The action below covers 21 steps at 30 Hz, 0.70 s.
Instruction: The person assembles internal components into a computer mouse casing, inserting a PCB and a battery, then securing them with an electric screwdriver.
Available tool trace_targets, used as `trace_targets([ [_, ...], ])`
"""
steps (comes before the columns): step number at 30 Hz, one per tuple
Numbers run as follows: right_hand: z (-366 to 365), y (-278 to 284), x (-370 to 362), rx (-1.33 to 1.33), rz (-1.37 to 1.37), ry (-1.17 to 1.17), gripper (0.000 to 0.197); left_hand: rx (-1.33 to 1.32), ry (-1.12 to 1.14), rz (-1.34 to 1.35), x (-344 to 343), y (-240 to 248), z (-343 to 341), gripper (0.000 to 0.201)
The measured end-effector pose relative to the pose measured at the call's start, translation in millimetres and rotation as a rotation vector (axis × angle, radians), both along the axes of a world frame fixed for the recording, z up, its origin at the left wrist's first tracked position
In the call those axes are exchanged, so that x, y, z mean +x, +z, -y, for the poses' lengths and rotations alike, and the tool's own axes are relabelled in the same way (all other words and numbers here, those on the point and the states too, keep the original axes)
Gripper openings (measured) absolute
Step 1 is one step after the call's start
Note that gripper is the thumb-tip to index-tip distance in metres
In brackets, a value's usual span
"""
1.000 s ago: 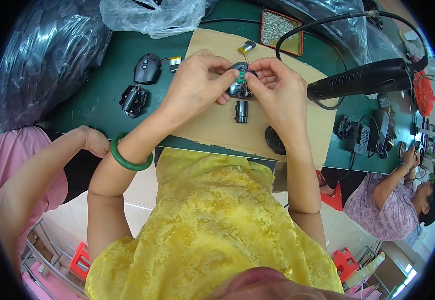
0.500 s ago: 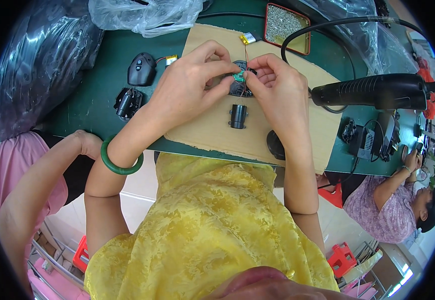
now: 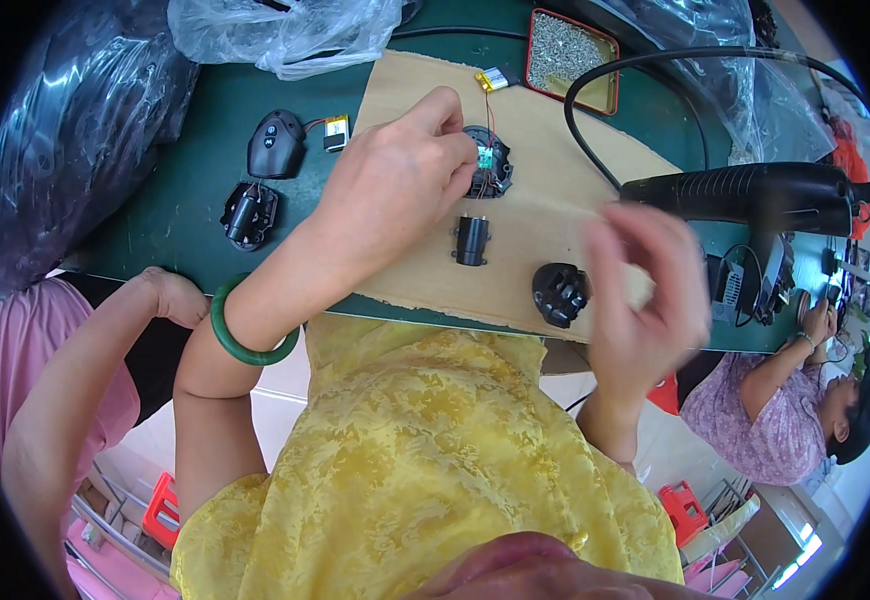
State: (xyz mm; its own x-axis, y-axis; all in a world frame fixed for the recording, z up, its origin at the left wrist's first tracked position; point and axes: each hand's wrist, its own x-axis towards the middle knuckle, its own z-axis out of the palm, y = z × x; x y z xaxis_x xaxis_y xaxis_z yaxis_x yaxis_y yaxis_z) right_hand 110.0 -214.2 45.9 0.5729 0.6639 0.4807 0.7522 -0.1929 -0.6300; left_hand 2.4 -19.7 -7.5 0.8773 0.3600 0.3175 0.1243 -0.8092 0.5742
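Note:
My left hand (image 3: 400,165) reaches over the cardboard, its fingers closed in a pinch at the edge of a small green circuit board (image 3: 484,157). The board lies in a round black housing (image 3: 495,178), and thin red wires run from it to a small silver and yellow battery (image 3: 492,80). The left fingertips are partly hidden behind the hand. Blurred by motion, my right hand (image 3: 650,295) hovers beyond the cardboard's right side, thumb and fingers apart, with nothing visible between them. A black motor-like cylinder (image 3: 471,241) and a black shell part (image 3: 560,294) lie on the cardboard (image 3: 415,270).
A black corded hand tool (image 3: 745,195) extends in from the right. At the back sits a red-rimmed tray (image 3: 570,60) of small metal pieces. A black mouse-shaped shell (image 3: 276,145) and another motor assembly (image 3: 250,215) lie left. People sit on both sides.
My right hand has left the circuit board and swung right and nearer to me, uncovering the black shell part. My left hand stays at the board.

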Motion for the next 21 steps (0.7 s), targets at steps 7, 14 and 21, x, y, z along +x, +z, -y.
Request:
trace_targets([
  [7,8,10,63,0.544,-0.131,-0.193,0.073,0.005,-0.046,-0.06,1,8,-6,0.007],
  [14,-8,-1,90,0.589,-0.773,0.206,0.046,-0.062,-0.037,0.022,1,4,-5,0.006],
  [21,-18,19,95,0.764,-0.853,0.427,0.063,-0.088,-0.116,-0.028,2,5,-13,0.01],
])
